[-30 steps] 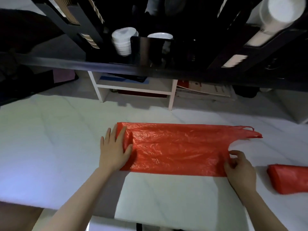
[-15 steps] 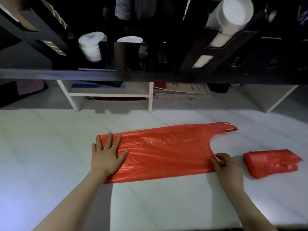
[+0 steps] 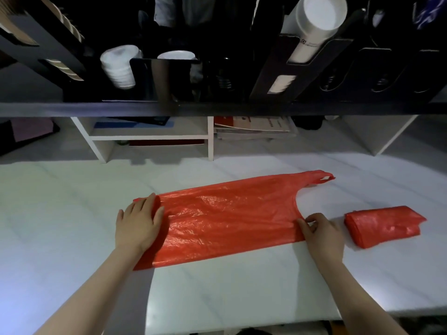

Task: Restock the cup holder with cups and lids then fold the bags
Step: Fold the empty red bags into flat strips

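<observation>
A red plastic bag (image 3: 227,216) lies flat and lengthwise on the white table (image 3: 67,209), its handles pointing to the far right. My left hand (image 3: 138,223) presses flat on the bag's left end with straight fingers. At the near right corner of the bag body, my right hand (image 3: 320,232) pinches the edge with curled fingers. A second red bag (image 3: 382,224), folded into a small bundle, sits to the right of my right hand. Above, the black cup holder (image 3: 302,68) holds a column of white cups (image 3: 316,22) and stacks of white lids (image 3: 119,66).
A dark shelf edge (image 3: 217,108) runs across the view above the table. Behind it stand white shelf dividers (image 3: 210,139) with papers and books (image 3: 254,126). The table's near edge is at the bottom right.
The view shifted slightly. Both hands stay on the bag's two ends; the bag lies a bit more tilted, and the folded bundle is fully in view on the right.
</observation>
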